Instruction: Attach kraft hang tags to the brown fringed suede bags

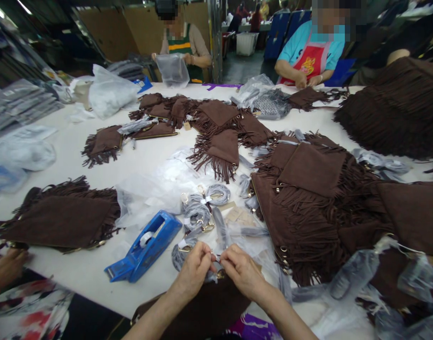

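Observation:
My left hand (198,265) and my right hand (242,270) meet at the front of the table, fingers pinched close together. Between the fingertips is something small and thin that I cannot make out. Below them lies a dark brown suede bag (209,309) near the table edge, with brass-coloured hardware just under my fingers. Several coiled straps (195,215) in grey wrapping, with gold clasps, rest just beyond my left hand. To the left of that hand stands a blue tape dispenser (145,248) holding a white roll.
Brown fringed bags (301,212) are heaped at the right, and another fringed bag (58,219) lies at the left beside a neighbour's hand (7,269). Clear plastic bags (112,92) are scattered about the white table (69,163). Two people work across it, one holding a plastic bag (172,71).

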`<action>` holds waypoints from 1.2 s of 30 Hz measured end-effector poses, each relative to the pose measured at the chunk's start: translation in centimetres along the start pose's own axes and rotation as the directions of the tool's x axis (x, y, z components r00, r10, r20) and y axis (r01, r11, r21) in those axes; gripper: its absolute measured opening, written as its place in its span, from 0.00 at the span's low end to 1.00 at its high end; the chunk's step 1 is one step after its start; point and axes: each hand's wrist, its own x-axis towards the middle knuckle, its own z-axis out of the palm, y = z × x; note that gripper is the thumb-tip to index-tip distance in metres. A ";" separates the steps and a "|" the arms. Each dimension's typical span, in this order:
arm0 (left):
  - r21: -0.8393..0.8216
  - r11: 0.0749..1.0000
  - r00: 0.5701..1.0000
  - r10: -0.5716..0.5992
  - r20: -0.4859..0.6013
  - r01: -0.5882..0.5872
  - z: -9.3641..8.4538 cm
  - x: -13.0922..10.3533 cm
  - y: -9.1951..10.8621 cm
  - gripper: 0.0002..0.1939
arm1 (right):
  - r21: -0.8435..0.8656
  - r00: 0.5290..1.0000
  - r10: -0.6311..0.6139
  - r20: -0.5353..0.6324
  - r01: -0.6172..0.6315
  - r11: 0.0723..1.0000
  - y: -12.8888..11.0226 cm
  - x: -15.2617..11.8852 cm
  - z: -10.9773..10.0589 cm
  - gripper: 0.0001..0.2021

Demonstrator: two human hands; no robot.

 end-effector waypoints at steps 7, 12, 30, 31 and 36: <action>-0.101 0.994 0.999 -0.029 0.013 0.030 0.1 0.0 -0.4 0.08 | 0.056 0.999 0.044 -0.020 -0.043 0.998 0.6 0.1 0.4 0.07; -0.237 0.956 0.981 -0.149 0.123 0.175 0.7 0.7 -0.3 0.16 | 0.115 0.999 0.040 -0.031 -0.037 0.993 1.3 0.0 0.5 0.07; -0.015 0.995 0.995 -0.100 0.024 0.100 1.5 0.9 -0.3 0.09 | 0.196 0.990 0.087 -0.109 -0.064 0.979 1.4 -0.1 0.8 0.07; -0.012 0.995 0.995 -0.099 0.028 0.100 1.4 0.9 -0.2 0.09 | 0.201 0.989 0.092 -0.113 -0.068 0.977 1.4 -0.1 0.8 0.07; -0.002 0.995 0.994 -0.103 0.043 0.103 1.3 0.7 -0.1 0.09 | 0.228 0.987 0.106 -0.121 -0.076 0.971 1.6 -0.1 0.9 0.07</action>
